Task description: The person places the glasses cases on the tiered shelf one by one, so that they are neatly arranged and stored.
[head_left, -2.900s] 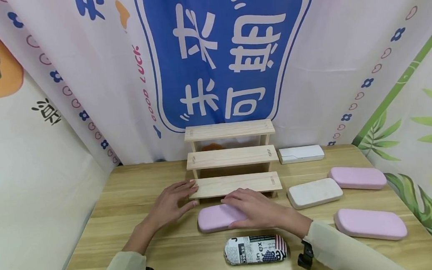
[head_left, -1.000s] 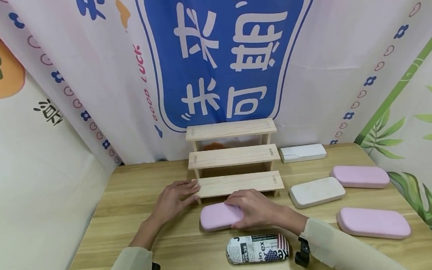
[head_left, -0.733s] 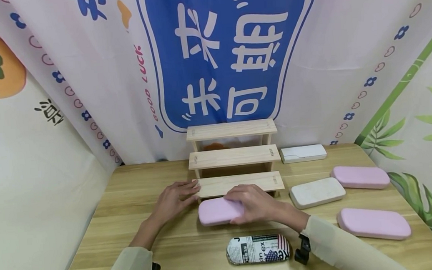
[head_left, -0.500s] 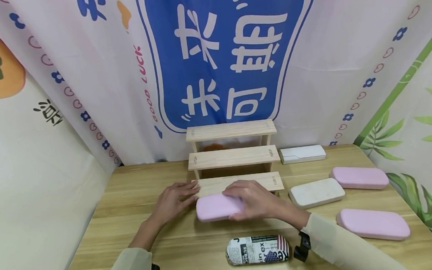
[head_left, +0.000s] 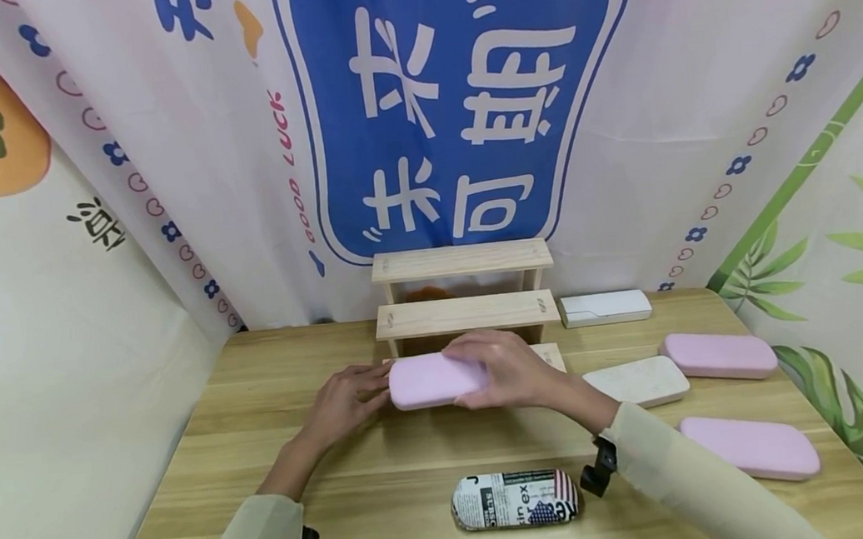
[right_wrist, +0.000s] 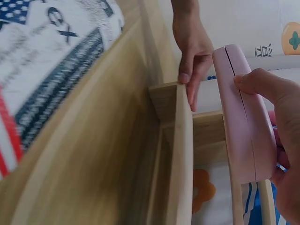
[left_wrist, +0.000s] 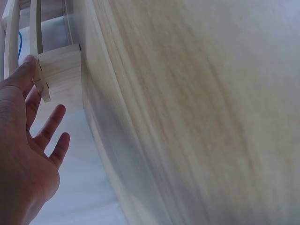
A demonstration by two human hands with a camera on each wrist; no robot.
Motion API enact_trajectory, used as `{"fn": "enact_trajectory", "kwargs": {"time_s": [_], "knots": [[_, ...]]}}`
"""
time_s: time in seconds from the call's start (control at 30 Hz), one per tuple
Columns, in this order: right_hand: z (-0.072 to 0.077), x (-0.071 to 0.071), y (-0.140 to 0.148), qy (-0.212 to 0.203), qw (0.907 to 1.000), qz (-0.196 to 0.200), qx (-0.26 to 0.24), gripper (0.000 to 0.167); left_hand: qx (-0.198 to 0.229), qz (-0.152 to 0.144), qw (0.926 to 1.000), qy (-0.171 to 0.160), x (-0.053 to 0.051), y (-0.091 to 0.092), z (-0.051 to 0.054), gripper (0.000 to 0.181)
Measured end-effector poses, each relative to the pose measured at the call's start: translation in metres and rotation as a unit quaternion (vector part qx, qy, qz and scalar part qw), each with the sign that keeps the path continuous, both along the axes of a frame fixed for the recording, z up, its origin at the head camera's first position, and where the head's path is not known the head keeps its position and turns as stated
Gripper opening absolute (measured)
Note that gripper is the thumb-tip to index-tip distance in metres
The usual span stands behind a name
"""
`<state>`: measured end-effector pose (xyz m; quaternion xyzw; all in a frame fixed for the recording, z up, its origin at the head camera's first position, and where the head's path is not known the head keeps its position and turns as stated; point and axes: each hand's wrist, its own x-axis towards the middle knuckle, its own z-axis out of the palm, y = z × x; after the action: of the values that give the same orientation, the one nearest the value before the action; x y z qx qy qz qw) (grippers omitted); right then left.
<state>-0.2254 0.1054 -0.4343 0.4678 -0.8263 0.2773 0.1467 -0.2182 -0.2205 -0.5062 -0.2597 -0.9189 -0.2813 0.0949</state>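
A three-step wooden rack (head_left: 465, 313) stands at the back of the table. The right hand (head_left: 510, 371) grips a pink case (head_left: 427, 380) by its right end, over the lowest step. In the right wrist view the pink case (right_wrist: 246, 112) is pinched between thumb and fingers, clear of the rack's boards. The left hand (head_left: 343, 405) touches the left end of the lowest step, fingers spread; in the left wrist view the left hand (left_wrist: 28, 150) has its fingers extended by the board's end. The held case hides much of the lowest step.
A newsprint-patterned case (head_left: 515, 499) lies at the front of the table (head_left: 260, 398). To the right are a pale speckled case (head_left: 638, 381), two pink cases (head_left: 719, 355) and a white box (head_left: 604, 307). A printed curtain (head_left: 639, 121) hangs behind the rack.
The right hand has lifted the pink case from the table in front of the rack, up and back over the lowest step. The left hand has stayed nearly still at the step's end.
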Motion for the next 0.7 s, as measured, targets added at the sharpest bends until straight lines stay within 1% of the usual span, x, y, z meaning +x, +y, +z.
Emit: {"fn": "enact_trajectory", "kwargs": {"time_s": [0.13, 0.27, 0.4, 0.53, 0.7], "knots": [[0.008, -0.007, -0.002, 0.005, 0.9999, -0.002, -0.012, 0.067, 0.0, 0.001, 0.9999, 0.01, -0.001, -0.001, -0.002, 0.026], [0.017, -0.014, -0.006, -0.004, 0.9994, -0.004, -0.034, 0.068, 0.006, -0.001, 0.9999, 0.014, -0.001, -0.001, -0.003, 0.023], [0.024, -0.023, -0.01, -0.022, 0.9983, -0.019, -0.05, 0.068, 0.016, -0.008, 0.9998, 0.013, -0.002, -0.001, -0.003, 0.023], [0.028, -0.03, -0.014, -0.042, 0.9967, -0.039, -0.058, 0.068, 0.015, -0.011, 0.9998, 0.009, -0.002, 0.0, -0.002, 0.026], [0.033, -0.038, -0.018, -0.05, 0.9948, -0.049, -0.075, 0.066, 0.011, -0.007, 0.9999, -0.002, -0.001, 0.0, 0.001, 0.027]]}}
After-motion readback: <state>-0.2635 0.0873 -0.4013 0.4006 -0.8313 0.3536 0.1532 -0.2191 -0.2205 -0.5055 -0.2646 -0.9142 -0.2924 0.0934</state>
